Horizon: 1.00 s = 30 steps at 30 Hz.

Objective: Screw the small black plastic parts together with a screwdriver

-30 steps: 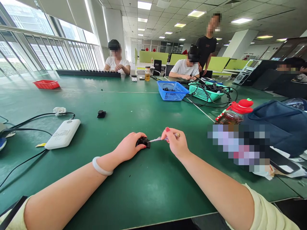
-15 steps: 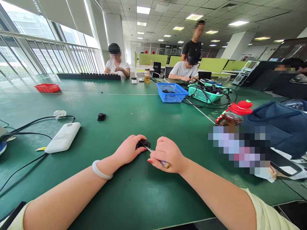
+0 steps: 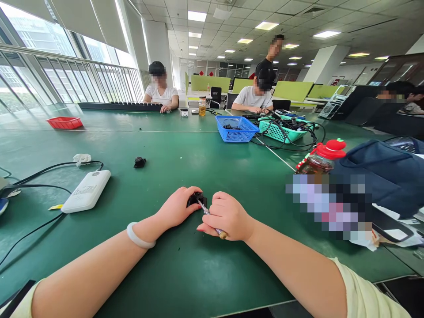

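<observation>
My left hand (image 3: 179, 205) is closed around a small black part (image 3: 195, 198) on the green table, thumb at its near side and fingers at the far side. What kind of part it is I cannot make out. In my right hand (image 3: 228, 216) is a thin screwdriver-like tool (image 3: 220, 232), its handle end sticking out below the fist. The metal shaft slants up and left, and its tip meets the black part. A similar small black piece (image 3: 139, 162) lies farther off to the left, touched by neither hand.
A white power bank (image 3: 86, 192) with black cables lies left. Farther back are a red tray (image 3: 64, 123), a blue basket (image 3: 228, 137) and a green basket (image 3: 278, 131) heaped with cables. A red-lidded bottle (image 3: 318, 159) and dark blue bag (image 3: 380, 174) stand right. Co-workers sit across the table.
My right hand has shifted slightly left, and the tool now points more steeply at the black part. My left hand keeps its grip. Across the table, a co-worker's hand has lowered to the tabletop.
</observation>
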Each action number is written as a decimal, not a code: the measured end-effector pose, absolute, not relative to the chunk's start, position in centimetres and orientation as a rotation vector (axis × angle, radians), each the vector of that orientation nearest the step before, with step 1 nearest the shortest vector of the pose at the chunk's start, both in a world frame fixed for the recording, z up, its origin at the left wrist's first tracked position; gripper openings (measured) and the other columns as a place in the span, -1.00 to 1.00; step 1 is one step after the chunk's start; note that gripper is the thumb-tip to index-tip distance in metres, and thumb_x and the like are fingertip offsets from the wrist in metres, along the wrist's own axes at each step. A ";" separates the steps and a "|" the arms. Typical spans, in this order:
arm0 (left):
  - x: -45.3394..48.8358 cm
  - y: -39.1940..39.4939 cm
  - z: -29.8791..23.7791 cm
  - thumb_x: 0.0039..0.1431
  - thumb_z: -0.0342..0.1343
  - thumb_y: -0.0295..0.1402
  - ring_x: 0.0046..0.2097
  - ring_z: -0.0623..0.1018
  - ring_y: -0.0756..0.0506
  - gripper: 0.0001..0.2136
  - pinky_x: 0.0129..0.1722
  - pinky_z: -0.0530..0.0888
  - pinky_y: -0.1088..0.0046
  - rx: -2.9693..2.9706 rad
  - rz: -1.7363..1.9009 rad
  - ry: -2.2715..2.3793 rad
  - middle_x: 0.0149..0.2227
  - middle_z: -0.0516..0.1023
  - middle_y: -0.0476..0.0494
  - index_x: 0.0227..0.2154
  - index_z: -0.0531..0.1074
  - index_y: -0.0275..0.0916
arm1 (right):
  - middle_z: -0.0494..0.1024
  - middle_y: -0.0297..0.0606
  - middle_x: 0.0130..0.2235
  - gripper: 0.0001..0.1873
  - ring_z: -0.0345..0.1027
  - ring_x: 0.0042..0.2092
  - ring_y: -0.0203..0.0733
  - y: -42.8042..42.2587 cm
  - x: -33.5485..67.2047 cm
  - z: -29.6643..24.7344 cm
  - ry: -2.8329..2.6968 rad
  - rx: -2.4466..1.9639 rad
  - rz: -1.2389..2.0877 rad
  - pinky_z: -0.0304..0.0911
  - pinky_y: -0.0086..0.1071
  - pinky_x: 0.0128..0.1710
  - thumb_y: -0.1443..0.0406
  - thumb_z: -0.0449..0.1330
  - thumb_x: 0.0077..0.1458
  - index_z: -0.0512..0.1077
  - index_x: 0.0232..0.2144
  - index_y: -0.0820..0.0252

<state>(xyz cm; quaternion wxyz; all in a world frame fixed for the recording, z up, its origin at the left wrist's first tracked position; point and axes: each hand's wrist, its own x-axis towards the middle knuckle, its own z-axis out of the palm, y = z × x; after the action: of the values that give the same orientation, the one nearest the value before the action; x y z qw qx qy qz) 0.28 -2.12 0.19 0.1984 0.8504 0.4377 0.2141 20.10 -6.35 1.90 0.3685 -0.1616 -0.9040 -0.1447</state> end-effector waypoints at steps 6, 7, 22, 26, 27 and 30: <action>0.3 -2.1 0.2 0.16 0.12 -0.27 -0.03 0.49 -0.20 -0.55 0.00 0.43 0.19 2.352 0.579 1.267 -0.08 0.54 -0.13 0.13 0.32 -0.11 | 0.19 -0.41 -0.63 -0.62 -0.04 -0.52 -0.30 -6.1 20.4 1.8 -2.229 -0.545 -0.234 0.08 -0.32 -0.33 0.21 0.14 0.21 0.32 -0.65 0.11; 0.3 -2.2 0.2 0.15 0.13 -0.27 -0.01 0.49 -0.21 -0.51 0.02 0.42 0.18 2.343 0.572 1.274 -0.06 0.54 -0.14 0.16 0.29 -0.11 | 0.21 -0.41 -0.63 -0.62 -0.01 -0.53 -0.31 -6.0 20.5 1.8 -2.218 -0.601 -0.219 0.09 -0.32 -0.33 0.20 0.14 0.22 0.33 -0.64 0.11; 0.3 -2.6 0.5 0.13 0.13 -0.32 0.05 0.46 -0.21 -0.43 0.05 0.42 0.17 2.372 0.569 1.201 -0.04 0.57 -0.12 0.23 0.19 -0.13 | 0.46 -0.35 -0.50 -0.80 0.31 -0.43 -0.26 -6.3 21.2 2.8 -1.766 -1.032 0.318 0.19 -0.42 -0.44 0.19 0.08 0.22 0.40 -0.40 0.11; 0.4 -2.6 0.5 0.12 0.15 -0.31 0.02 0.47 -0.22 -0.49 0.05 0.42 0.15 2.383 0.579 1.187 -0.07 0.57 -0.14 0.16 0.26 -0.14 | 0.36 -0.38 -0.58 -0.74 0.26 -0.45 -0.27 -6.6 20.9 2.8 -1.828 -1.025 0.325 0.16 -0.43 -0.46 0.21 0.03 0.21 0.32 -0.51 0.12; 0.4 -2.5 0.5 0.12 0.16 -0.30 0.02 0.47 -0.22 -0.50 0.05 0.42 0.15 2.384 0.581 1.184 -0.06 0.56 -0.15 0.15 0.28 -0.15 | 0.36 -0.38 -0.57 -0.75 0.26 -0.45 -0.27 -6.6 20.8 2.7 -1.845 -1.040 0.338 0.16 -0.43 -0.45 0.22 0.03 0.21 0.32 -0.50 0.12; 0.4 -2.4 0.3 0.12 0.17 -0.26 0.00 0.48 -0.21 -0.58 0.03 0.43 0.17 2.400 0.574 1.165 -0.05 0.55 -0.16 0.06 0.36 -0.15 | 0.37 -0.42 -0.56 -0.83 0.25 -0.46 -0.28 -6.3 20.4 2.4 -1.883 -1.109 0.414 0.16 -0.44 -0.45 0.23 0.05 0.18 0.29 -0.45 0.11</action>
<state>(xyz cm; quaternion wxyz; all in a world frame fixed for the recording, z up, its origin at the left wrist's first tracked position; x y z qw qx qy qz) 0.38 -2.43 0.34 0.2048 0.8609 0.4178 0.2059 20.39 -6.32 2.39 0.4429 -0.4471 -0.7590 0.1671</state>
